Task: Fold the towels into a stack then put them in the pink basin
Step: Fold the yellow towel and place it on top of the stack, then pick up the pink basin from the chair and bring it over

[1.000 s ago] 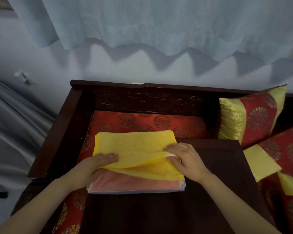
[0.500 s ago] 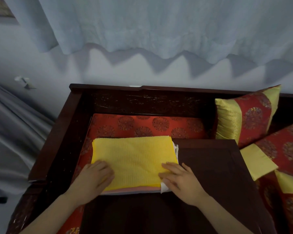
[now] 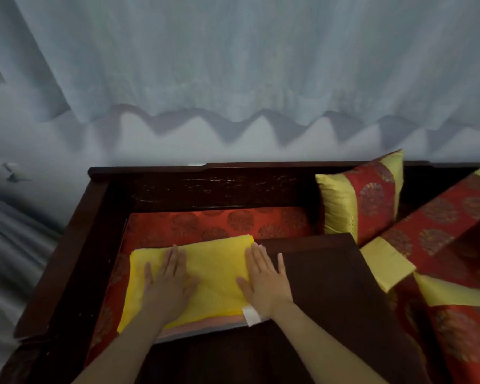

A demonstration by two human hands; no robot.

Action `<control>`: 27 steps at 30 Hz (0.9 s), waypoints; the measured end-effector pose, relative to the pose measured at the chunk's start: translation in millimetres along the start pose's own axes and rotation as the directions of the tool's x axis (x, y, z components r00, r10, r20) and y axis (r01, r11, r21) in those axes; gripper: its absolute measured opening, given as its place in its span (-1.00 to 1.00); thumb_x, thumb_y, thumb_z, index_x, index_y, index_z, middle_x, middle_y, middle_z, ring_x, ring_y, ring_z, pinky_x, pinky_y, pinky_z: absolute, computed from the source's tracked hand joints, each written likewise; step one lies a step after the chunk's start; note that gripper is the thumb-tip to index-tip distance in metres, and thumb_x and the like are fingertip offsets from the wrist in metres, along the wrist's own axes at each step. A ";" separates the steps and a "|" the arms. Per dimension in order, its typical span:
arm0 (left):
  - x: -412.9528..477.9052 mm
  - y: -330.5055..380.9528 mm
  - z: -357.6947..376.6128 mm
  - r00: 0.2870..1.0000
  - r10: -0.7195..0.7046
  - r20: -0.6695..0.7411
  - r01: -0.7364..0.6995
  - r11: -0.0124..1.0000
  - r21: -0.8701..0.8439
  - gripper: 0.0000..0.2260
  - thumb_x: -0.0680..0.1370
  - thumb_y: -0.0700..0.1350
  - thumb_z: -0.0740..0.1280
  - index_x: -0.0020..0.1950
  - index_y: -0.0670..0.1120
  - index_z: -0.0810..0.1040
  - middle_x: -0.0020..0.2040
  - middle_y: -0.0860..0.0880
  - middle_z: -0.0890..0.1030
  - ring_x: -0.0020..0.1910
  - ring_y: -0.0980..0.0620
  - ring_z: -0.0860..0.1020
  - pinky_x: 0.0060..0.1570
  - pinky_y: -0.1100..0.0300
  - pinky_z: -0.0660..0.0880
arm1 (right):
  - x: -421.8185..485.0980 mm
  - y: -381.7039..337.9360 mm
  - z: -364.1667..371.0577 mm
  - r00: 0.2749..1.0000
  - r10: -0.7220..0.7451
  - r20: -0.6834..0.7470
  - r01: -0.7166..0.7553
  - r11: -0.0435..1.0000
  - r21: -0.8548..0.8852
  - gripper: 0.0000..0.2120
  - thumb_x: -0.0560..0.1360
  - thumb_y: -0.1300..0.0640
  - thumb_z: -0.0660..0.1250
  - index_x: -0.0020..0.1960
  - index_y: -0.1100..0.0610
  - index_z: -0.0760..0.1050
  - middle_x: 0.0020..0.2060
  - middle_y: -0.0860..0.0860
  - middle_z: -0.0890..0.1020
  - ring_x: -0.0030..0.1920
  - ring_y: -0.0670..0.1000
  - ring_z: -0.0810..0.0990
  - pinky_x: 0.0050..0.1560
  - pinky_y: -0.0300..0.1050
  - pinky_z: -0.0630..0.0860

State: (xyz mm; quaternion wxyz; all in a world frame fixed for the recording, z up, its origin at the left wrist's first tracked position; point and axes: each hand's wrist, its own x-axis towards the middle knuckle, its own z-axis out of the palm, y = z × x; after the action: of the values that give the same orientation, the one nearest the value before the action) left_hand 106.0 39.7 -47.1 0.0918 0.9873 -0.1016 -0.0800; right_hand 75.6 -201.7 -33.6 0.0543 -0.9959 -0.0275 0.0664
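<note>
A folded yellow towel lies on top of a small stack on the red patterned seat cushion. Under it a pink towel and a white one show only as thin edges at the near side, with a white tag sticking out. My left hand rests flat on the yellow towel's left half, fingers spread. My right hand lies flat across its right edge, partly over the dark wooden table. Neither hand grips anything. No pink basin is in view.
A low dark wooden table stands to the right of the stack. The dark wooden bench frame walls the seat at back and left. Red-and-yellow cushions are piled at the right. A pale curtain hangs behind.
The yellow towel's top layer, lifted a second ago, now lies folded flat. Both hands let go of its edges and slid forward onto it, palms down.
</note>
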 end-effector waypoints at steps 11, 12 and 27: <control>3.1 293.0 -178.8 0.770 0.402 -0.496 -0.462 0.887 0.002 -0.41 0.59 0.19 -0.08 0.55 -0.06 -0.03 0.58 -0.07 0.03 0.55 -0.03 -0.02 0.44 -0.22 -0.03 | -138.2 165.2 -217.5 0.709 0.372 -0.599 -0.436 0.899 0.041 -0.25 0.52 -0.35 -0.02 0.56 0.01 -0.07 0.57 0.02 -0.02 0.56 0.04 -0.13 0.46 0.22 -0.29; -4.6 329.1 -188.6 0.748 0.442 -0.496 -0.501 0.865 0.015 -0.41 0.59 0.18 -0.07 0.56 -0.06 -0.06 0.58 -0.07 0.00 0.56 -0.04 -0.06 0.44 -0.22 -0.06 | -166.3 190.7 -235.2 0.667 0.405 -0.625 -0.476 0.877 0.060 -0.27 0.51 -0.36 -0.01 0.56 -0.01 -0.03 0.56 0.03 0.02 0.56 0.05 -0.09 0.45 0.21 -0.31; -266.3 856.9 -110.4 0.397 0.798 -0.453 -0.914 0.387 -0.119 -0.40 0.58 0.01 0.15 0.55 -0.11 0.00 0.55 -0.16 0.13 0.53 -0.11 0.09 0.46 -0.19 0.05 | -717.6 544.7 -268.5 0.222 0.757 -0.614 -0.856 0.453 0.250 -0.39 0.53 -0.18 0.18 0.47 0.11 0.23 0.49 0.12 0.26 0.50 0.14 0.15 0.48 0.22 0.07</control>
State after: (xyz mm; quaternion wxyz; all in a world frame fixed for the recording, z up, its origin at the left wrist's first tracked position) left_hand -291.2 -709.4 266.5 0.3091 0.7498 -0.5713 0.1262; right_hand -572.3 -814.9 262.9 -0.0532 -0.8165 0.5086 -0.2682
